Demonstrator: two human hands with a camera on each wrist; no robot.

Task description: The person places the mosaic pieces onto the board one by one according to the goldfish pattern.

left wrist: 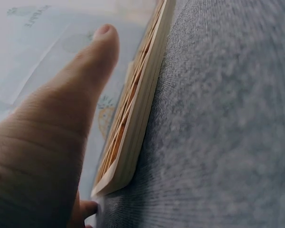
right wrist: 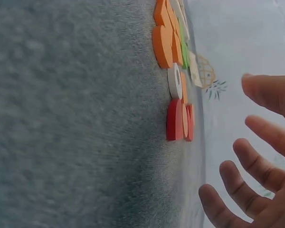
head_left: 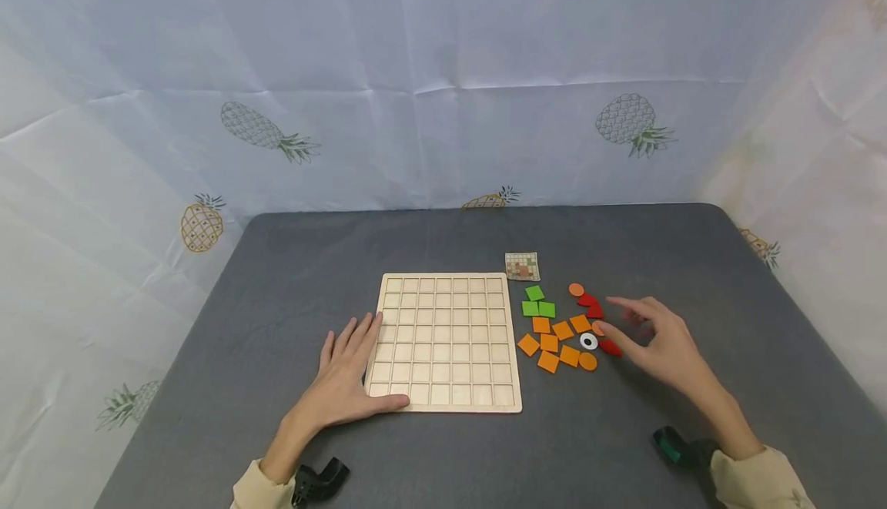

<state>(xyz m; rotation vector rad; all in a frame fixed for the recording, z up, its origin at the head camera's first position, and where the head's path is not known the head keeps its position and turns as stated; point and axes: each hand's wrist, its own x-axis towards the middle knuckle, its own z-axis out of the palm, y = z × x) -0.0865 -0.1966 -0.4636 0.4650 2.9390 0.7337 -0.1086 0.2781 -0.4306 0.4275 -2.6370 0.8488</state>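
A square wooden grid board (head_left: 443, 339) lies flat on the dark grey table. My left hand (head_left: 349, 378) rests at its left edge, fingers spread along the side and the thumb over the front left corner. In the left wrist view the thumb (left wrist: 80, 76) stretches beside the board's rim (left wrist: 137, 114). My right hand (head_left: 658, 343) hovers at the right of the loose pieces, fingers apart and holding nothing. Nearest to it are red pieces (head_left: 610, 347), an orange disc (head_left: 587, 361) and a white ring-shaped piece (head_left: 588, 341). The right wrist view shows a red piece (right wrist: 175, 119) on the table.
Several orange squares (head_left: 549, 343) and green squares (head_left: 530, 309) lie between the board and my right hand. A small patterned card (head_left: 522, 266) sits behind them. Pineapple-print cloth (head_left: 443, 132) hangs behind the table (head_left: 312, 255). Each wrist carries a black device (head_left: 672, 445).
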